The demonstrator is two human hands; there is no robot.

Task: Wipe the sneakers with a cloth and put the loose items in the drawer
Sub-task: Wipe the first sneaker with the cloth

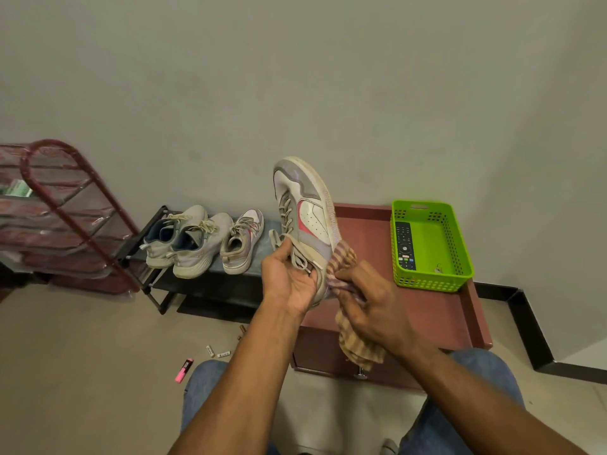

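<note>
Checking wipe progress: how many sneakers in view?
4. One held in the left hand: sneaker. Three on the low rack: at. None visibly hidden.

No legible text — lettering on sneaker [303, 211] sole edge too blurred.

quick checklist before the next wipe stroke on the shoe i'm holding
1. Left hand grips the sneaker at its heel end: ok.
2. Right hand holds the cloth against the sneaker's sole edge: ok.
3. Sneaker held toe up, off the cabinet: ok.
4. Three more sneakers wait on the low rack; wiped or not: cannot tell.
5. Loose items in the drawer: not ok; a pink marker and small pieces lie on the floor.
6. Drawer knob in reach below the cloth, drawer looks shut: ok.
</note>
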